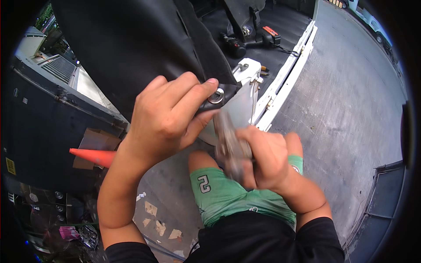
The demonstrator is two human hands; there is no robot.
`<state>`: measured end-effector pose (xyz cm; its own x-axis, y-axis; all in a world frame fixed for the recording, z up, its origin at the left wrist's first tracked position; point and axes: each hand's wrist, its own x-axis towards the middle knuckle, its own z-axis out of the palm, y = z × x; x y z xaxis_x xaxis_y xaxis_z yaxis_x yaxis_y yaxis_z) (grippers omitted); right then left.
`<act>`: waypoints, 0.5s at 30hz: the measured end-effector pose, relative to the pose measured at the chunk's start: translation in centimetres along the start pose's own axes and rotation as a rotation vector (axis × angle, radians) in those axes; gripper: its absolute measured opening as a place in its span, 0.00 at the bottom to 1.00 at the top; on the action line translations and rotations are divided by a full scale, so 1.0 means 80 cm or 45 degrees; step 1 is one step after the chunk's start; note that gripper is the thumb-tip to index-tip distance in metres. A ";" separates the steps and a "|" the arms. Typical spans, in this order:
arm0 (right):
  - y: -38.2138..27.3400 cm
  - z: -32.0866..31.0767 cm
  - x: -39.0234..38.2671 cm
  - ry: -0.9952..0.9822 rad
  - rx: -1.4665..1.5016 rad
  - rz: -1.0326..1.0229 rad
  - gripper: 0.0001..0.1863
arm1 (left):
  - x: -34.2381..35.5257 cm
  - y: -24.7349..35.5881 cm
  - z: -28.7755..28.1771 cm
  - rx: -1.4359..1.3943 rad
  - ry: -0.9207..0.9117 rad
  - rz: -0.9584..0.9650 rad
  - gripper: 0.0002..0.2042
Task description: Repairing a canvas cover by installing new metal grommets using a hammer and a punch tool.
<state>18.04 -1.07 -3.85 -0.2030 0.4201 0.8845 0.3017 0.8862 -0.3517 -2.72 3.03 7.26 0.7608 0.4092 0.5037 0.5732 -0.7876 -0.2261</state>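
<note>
A black vinyl sheet (127,39) hangs across the upper left, with a round metal grommet (215,96) near its lower corner. My left hand (169,111) is closed on the sheet's edge beside the grommet, index finger on top and thumb below. In my right hand (269,155) is a grey metal tool (229,142), shaped like pliers. Motion smears it, so its exact kind is unclear. The tool's upper end is close to my left thumb and the sheet's lower edge; whether it touches the sheet, I cannot tell.
Behind the sheet's corner is a truck bed (285,22) with a white side rail (287,72) and white bracket (247,70). On the bed lies a black cordless power tool (252,41). At left, an orange cone (94,158) lies by a cardboard box (90,144). Paper scraps (160,228) litter the ground.
</note>
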 end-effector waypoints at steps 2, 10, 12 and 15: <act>-0.005 -0.001 0.003 0.035 0.134 -0.104 0.20 | 0.004 -0.002 0.001 -0.028 0.036 -0.001 0.22; 0.000 -0.012 0.008 -0.011 -0.017 -0.162 0.17 | 0.003 0.000 0.003 -0.058 0.051 0.005 0.22; 0.015 0.000 -0.002 0.058 -0.151 -0.195 0.15 | 0.003 -0.001 0.003 -0.067 0.062 0.013 0.22; 0.018 0.011 -0.003 0.064 0.009 0.146 0.16 | 0.002 0.000 0.000 -0.071 0.034 -0.023 0.21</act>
<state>17.66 0.29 -4.82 -0.1207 0.5090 0.8523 0.3140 0.8340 -0.4536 -2.60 3.06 7.35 0.7417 0.4117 0.5296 0.5685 -0.8048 -0.1706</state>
